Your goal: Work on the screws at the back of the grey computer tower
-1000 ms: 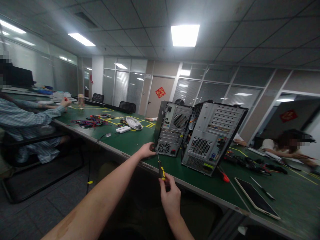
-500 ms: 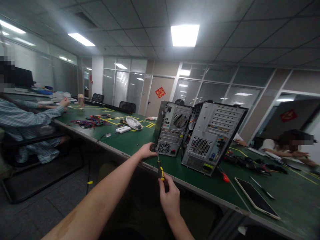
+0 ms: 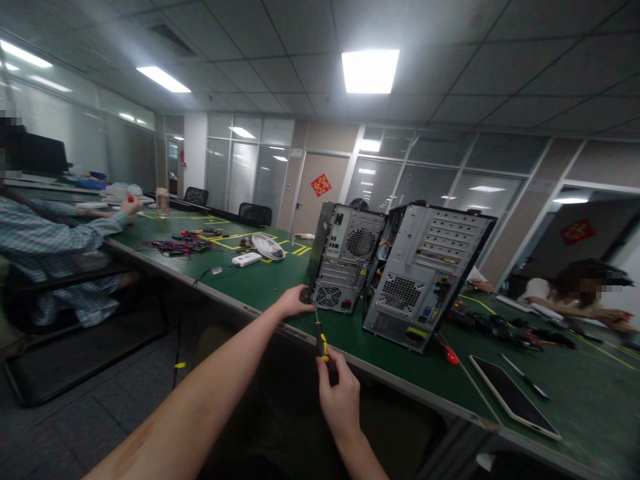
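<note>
My right hand (image 3: 340, 393) is closed on the end of a screwdriver (image 3: 321, 343) with a black and yellow handle. Its shaft points up and away, the tip close to the lower left corner of the smaller computer case (image 3: 327, 267). At that same corner is my left hand (image 3: 293, 301), thumb and fingers curled around something dark. What it holds is mostly hidden by the fingers. Both cases stand upright with their rear panels towards me; the larger computer case (image 3: 425, 253) is just to the right.
The green table (image 3: 395, 360) carries a phone (image 3: 515, 395), a thin metal tool (image 3: 525, 377) and a red-handled item (image 3: 450, 355) on the right. Further left lie a white fan-like part (image 3: 269, 247), a white power strip (image 3: 247, 259) and tangled wires (image 3: 183, 245). People sit at both sides.
My hands and the screwdriver look almost unmoved. The person on the left now shows a small red thing in the raised hand, and the person on the right has shifted their hands slightly.
</note>
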`<action>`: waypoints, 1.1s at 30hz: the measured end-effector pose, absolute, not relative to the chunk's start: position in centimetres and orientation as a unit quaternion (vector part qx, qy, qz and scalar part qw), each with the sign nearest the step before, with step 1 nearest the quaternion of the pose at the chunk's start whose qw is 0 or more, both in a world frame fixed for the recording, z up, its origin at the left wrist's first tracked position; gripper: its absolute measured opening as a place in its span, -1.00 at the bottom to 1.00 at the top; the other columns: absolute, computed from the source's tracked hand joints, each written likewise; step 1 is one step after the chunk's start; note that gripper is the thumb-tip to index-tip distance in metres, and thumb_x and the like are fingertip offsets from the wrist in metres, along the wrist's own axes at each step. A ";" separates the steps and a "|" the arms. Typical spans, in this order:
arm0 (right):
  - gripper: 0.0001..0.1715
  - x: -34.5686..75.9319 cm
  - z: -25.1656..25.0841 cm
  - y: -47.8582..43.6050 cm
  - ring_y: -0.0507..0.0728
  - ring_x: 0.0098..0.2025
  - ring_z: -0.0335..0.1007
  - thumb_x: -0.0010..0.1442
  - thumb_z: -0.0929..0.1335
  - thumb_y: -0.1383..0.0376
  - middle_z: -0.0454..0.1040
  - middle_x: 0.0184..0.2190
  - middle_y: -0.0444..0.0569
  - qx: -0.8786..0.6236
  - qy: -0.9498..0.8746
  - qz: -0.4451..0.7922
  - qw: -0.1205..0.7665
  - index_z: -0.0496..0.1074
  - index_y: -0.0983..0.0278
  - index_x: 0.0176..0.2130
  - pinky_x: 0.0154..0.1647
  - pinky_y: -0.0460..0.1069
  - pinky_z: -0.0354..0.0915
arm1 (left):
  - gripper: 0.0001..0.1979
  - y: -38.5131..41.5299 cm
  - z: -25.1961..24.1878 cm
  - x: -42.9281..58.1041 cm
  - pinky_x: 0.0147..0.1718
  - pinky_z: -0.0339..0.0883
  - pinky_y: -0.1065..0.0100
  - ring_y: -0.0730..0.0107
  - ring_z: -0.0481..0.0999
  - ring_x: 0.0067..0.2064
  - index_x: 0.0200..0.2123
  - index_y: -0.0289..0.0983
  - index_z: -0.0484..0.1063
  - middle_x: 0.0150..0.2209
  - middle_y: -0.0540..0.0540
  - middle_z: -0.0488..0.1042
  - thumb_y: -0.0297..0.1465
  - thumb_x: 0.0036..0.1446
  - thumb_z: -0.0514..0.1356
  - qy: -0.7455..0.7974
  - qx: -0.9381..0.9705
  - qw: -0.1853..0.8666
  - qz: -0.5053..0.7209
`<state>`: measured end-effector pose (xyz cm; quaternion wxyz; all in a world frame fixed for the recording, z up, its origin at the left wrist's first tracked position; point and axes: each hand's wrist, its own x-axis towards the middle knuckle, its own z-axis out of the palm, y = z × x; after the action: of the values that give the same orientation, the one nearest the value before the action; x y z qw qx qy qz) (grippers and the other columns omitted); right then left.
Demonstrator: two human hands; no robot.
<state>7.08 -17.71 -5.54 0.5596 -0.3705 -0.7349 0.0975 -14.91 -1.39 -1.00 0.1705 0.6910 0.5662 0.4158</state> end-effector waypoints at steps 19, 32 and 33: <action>-0.71 7.1 -5.6 -17.7 0.14 -0.18 0.60 0.36 0.33 0.19 0.62 -0.14 0.05 -0.376 -0.737 0.108 0.552 0.50 0.27 0.00 -0.12 -0.05 0.45 | -0.18 -1.1 -1.2 -15.0 -0.14 0.44 0.34 0.21 0.59 -0.13 0.19 -0.32 0.39 -0.11 -0.16 0.59 -0.17 -0.15 0.47 0.568 0.691 0.166 0.415; -0.67 7.1 -6.2 -17.1 0.18 -0.04 0.58 0.36 0.33 0.25 0.61 -0.06 0.07 -0.338 -0.764 0.090 0.543 0.53 0.25 0.06 0.02 0.03 0.46 | -0.21 -1.1 -1.2 -15.0 -0.12 0.44 0.37 0.23 0.60 -0.11 0.19 -0.35 0.38 -0.10 -0.17 0.59 -0.25 -0.12 0.46 0.572 0.687 0.168 0.415; -0.67 7.1 -6.3 -17.2 0.17 -0.04 0.57 0.37 0.32 0.27 0.61 -0.06 0.07 -0.332 -0.771 0.086 0.537 0.52 0.24 0.08 0.02 0.03 0.45 | -0.23 -1.2 -1.1 -14.9 -0.12 0.44 0.37 0.24 0.60 -0.11 0.20 -0.36 0.37 -0.09 -0.17 0.59 -0.29 -0.10 0.44 0.575 0.686 0.166 0.414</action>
<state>7.09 -17.15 -6.28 0.5368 -0.3315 -0.7711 0.0861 -14.91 -1.22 -1.06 0.1657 0.6863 0.5745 0.4140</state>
